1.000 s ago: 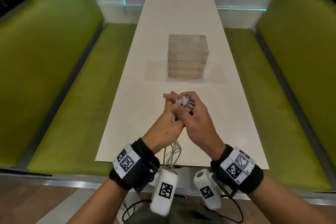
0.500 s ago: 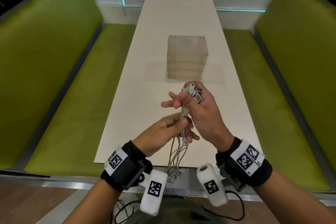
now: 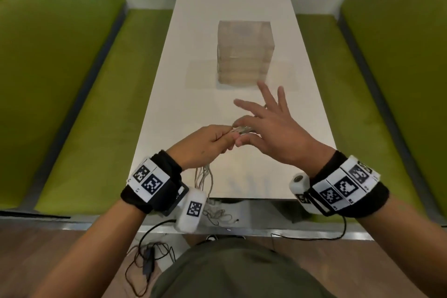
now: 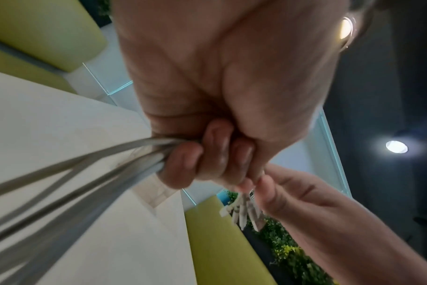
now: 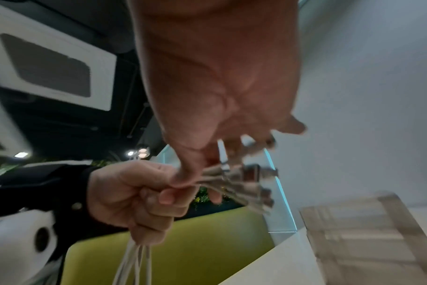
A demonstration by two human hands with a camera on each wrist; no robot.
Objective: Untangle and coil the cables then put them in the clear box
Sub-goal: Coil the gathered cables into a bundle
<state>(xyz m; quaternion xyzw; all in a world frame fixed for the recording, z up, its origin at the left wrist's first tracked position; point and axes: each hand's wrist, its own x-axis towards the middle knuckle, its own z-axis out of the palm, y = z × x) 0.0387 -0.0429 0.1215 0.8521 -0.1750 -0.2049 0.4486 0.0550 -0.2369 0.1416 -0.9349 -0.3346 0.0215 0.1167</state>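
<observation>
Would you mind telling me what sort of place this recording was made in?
Probably a café or canteen booth, though I cannot be sure: a long white table stands between two green upholstered benches, and leafy plants grow behind the seating.

Long white bench (image 3: 225, 7), green padded seats (image 3: 72, 80) along both its sides, white wall beyond it, wooden floor (image 3: 48, 249) at its near end

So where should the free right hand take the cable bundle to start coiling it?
Probably on the slack strands hanging below the left hand, coming in from the right side. The left hand already grips the cable bundle just behind its plugs, and the right hand only touches those plugs, its fingers spread.
</observation>
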